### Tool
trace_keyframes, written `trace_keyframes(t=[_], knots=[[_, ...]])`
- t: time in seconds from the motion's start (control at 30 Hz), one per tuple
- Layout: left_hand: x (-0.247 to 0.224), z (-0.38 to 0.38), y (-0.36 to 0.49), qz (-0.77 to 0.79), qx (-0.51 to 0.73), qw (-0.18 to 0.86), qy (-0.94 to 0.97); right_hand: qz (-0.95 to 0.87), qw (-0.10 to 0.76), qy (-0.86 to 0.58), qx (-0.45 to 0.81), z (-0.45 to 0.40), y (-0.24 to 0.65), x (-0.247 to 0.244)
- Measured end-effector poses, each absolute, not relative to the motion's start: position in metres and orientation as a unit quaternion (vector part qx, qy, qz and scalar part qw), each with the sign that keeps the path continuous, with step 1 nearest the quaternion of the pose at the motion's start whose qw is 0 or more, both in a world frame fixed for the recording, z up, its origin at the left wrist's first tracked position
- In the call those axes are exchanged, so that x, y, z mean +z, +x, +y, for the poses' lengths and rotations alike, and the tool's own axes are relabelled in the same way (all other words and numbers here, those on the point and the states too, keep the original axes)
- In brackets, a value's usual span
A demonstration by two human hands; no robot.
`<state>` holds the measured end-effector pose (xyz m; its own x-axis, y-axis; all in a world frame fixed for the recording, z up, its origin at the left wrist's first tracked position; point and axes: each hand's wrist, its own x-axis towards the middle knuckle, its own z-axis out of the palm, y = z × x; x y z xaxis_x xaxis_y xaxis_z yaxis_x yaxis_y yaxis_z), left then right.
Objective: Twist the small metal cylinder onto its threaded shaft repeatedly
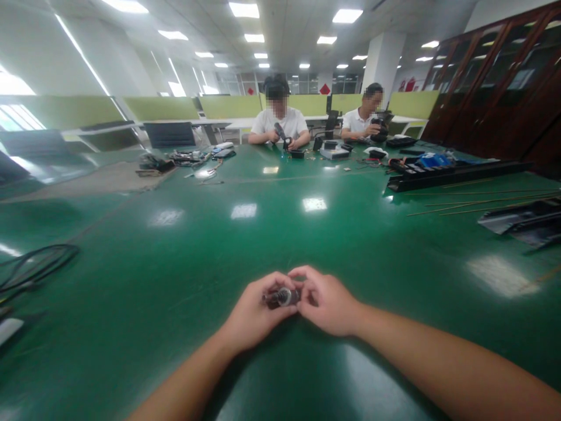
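Just above the green tabletop, my two hands meet around a small dark cylindrical metal part (287,297) with a bright silver ring and a thinner stepped end pointing left. My left hand (256,307) is curled around it, thumb below and fingers above. From the other side, my right hand (326,301) pinches its right end between thumb and fingertips. The fingers cover part of the piece, so its exact kind cannot be told.
The green table (228,251) stretches far ahead. Black cables (39,266) lie at the left edge. On the right are a long black channel (456,174), thin rods (464,204) and metal profiles (526,222). Two people (280,120) work at the far side among tools and parts.
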<state>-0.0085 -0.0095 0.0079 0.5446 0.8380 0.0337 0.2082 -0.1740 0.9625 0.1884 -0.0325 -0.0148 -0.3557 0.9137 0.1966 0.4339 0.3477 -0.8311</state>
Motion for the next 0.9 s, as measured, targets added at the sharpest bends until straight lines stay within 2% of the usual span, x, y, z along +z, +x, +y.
trace_keyframes(t=[0.23,0.6,0.9], knots=[[0.0069,-0.0054,-0.0027,0.405,0.335,0.606,0.597,-0.730,0.353,-0.457,0.366,-0.0314,0.1878,-0.0165],[0.0035,-0.0015,-0.0053,0.463,0.346,0.557,0.597,-0.712,0.363,-0.457,0.392,-0.0331,0.1885,-0.0163],[0.0064,-0.0050,-0.0064,0.433,0.345,0.490,0.673,-0.661,0.396,-0.451,0.450,-0.0305,0.1871,-0.0175]])
